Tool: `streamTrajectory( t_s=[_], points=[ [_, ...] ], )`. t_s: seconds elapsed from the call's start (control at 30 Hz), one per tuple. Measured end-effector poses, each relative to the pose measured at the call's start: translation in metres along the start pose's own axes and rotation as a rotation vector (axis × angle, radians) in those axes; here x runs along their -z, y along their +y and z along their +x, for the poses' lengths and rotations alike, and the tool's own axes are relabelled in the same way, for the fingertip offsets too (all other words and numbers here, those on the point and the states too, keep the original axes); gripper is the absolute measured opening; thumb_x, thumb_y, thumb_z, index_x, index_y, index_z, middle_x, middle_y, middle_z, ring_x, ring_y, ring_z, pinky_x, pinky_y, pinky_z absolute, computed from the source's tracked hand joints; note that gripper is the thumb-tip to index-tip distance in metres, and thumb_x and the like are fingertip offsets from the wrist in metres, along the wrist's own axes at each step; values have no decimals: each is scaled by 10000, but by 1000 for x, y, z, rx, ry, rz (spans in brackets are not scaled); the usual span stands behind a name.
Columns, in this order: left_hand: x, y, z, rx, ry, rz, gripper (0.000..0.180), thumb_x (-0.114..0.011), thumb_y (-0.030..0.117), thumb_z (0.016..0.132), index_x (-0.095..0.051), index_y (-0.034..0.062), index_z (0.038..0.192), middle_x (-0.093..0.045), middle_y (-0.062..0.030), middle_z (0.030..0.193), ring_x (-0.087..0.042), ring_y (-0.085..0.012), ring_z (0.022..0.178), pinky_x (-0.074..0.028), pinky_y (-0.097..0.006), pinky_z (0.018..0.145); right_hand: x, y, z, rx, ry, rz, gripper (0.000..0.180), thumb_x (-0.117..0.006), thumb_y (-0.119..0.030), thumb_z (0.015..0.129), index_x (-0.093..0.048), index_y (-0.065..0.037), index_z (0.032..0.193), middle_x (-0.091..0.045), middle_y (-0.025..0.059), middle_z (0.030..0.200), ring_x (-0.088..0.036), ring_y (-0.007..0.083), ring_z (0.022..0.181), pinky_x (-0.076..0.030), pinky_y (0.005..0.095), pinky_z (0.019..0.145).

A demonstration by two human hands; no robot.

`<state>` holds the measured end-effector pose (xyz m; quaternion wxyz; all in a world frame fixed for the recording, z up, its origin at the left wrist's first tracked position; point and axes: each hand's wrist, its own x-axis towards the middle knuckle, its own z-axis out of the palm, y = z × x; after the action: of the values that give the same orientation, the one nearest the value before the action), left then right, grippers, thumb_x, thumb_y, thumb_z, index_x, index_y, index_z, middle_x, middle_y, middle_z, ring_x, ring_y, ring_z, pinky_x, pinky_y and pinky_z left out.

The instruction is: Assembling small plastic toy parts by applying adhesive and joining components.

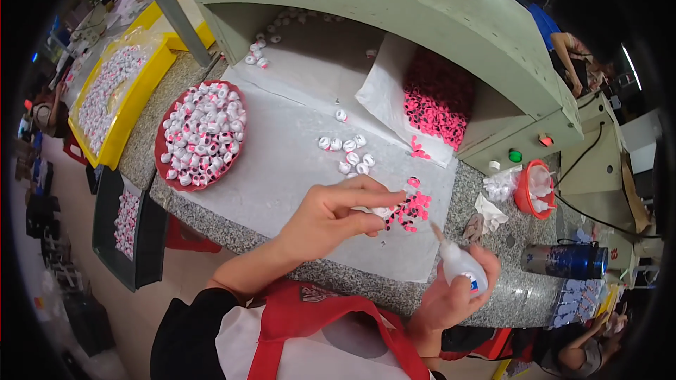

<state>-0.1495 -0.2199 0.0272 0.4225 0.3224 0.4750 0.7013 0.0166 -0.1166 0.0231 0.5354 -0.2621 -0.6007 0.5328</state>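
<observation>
The person's left hand (327,218) is narrowed to a pinch, thumb and fingers closed on a small white rounded piece (382,211), held above the white paper sheet (282,169) spread over the grey speckled stone tabletop (190,211). The right hand (458,292) is wrapped around a translucent white squeeze bottle (461,267) with a thin brownish nozzle, tilted so that its tip points up and to the left, near a loose scatter of small bright pink and black pieces (419,204) on the paper, just beyond the left fingertips. Farther from the person, a small group of white round pieces with dark markings (350,146) rests on the same sheet. To the left stands a red round bowl with a wavy rim (160,146), heaped with white, pink and black pieces (203,134). Behind the paper, a pale green metal housing (394,10) opens toward the person, and a dense pile of pink and black pieces (438,98) lies inside it on white paper. On the right are a small orange-red cup (521,197), crumpled white tissue (493,212) and a dark blue cylindrical drinking bottle (567,260) lying on its side.
</observation>
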Motion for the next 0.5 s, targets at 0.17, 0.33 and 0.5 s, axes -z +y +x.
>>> streamTrajectory(
  t_s=[0.17,0.33,0.5],
  points=[
    [-15,-13,-3,-267,179,329,287,-623,-139,675,-569,-46,941,-521,-164,980,-578,-204,874,-540,-277,723,-1,-15,-9,370,-261,-210,306,-552,0,608,-514,14,911,-500,87,635,-409,117,428,-345,226,406],
    [-15,-20,-1,-386,156,349,292,-617,-135,686,-541,-52,955,-511,-163,1002,-568,-209,898,-530,-287,763,-3,-10,-5,393,-360,-252,299,-573,-7,606,-520,22,899,-507,79,575,-397,134,378,-319,241,358],
    [-18,-20,-3,-322,221,157,318,-594,-147,699,-509,-68,996,-492,-163,1029,-548,-218,941,-519,-306,800,-7,-5,-6,382,-376,-228,299,-573,0,612,-516,26,904,-525,82,606,-410,142,382,-326,252,354]
  ],
)
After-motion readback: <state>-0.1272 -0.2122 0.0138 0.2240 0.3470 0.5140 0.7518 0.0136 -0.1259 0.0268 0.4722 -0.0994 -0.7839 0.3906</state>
